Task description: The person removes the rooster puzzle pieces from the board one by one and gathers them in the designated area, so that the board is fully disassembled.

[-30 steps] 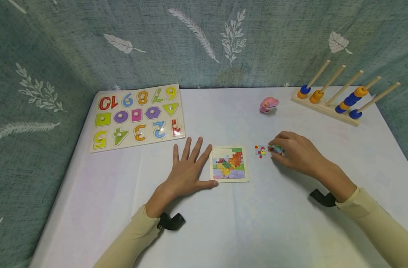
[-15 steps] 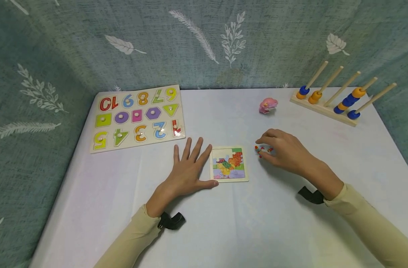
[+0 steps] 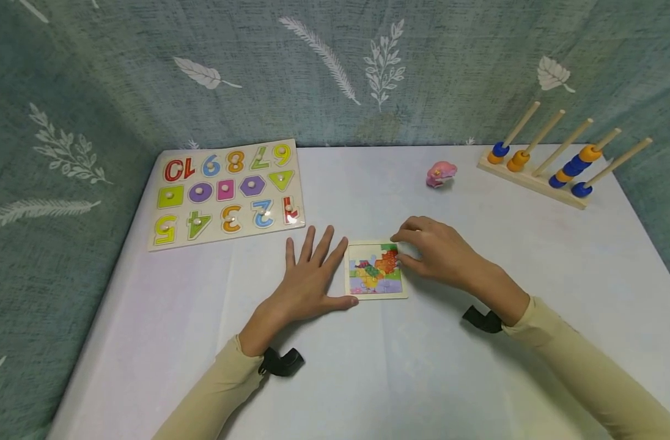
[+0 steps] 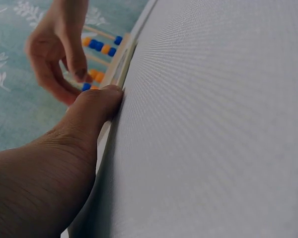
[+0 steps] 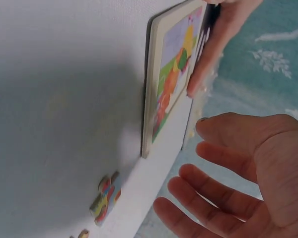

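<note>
My left hand [image 3: 304, 287] is lying palm down, its fingers [image 3: 306, 247] spreading apart and pointing away from me, its thumb [image 3: 337, 303] stretching out sideways toward my right. My left forearm [image 3: 216, 388] is slanting up from below, its beige sleeve ending at the bare wrist [image 3: 254, 336]. My right hand [image 3: 442, 250] is hanging with its back upward, pointing in toward my left; its fingers [image 5: 184, 218] are curving loosely, its thumb [image 5: 233, 130] standing apart and leaving a gap between the tips. My right forearm [image 3: 582, 360] is angling in from the lower right, sleeved likewise.
</note>
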Available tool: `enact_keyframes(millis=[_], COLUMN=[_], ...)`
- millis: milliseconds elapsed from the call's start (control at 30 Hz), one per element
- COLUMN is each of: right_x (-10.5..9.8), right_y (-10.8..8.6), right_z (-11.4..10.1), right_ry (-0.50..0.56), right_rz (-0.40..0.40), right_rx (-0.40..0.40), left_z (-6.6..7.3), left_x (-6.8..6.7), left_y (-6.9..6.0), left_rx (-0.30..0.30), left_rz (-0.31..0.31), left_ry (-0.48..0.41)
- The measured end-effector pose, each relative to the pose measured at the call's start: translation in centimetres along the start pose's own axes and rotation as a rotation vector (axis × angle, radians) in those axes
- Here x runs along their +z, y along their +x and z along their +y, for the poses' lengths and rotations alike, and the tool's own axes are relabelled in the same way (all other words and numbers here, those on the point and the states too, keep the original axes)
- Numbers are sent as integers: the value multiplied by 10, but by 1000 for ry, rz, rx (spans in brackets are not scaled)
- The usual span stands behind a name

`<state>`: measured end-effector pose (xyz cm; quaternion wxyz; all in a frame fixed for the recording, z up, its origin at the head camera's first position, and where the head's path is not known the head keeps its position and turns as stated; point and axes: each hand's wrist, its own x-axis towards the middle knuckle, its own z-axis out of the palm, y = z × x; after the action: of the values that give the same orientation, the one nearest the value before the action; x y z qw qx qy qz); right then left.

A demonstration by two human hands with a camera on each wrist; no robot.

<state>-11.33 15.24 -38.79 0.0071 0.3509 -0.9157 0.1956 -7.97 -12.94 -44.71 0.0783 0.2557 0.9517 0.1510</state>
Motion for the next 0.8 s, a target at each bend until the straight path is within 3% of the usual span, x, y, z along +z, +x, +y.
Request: enact_keyframes(millis=[367, 800], right_x=[16, 25], right_y=[10, 15], right_z=[-7, -10], right_ry=[21, -23], right_rz=[-36, -89], right_rx=[-39, -17], left_z=[-1, -1], left_x=[2, 2], left_y=[0, -1], left_rx=[0, 9], left_rz=[-1, 13], left_ry=[9, 26])
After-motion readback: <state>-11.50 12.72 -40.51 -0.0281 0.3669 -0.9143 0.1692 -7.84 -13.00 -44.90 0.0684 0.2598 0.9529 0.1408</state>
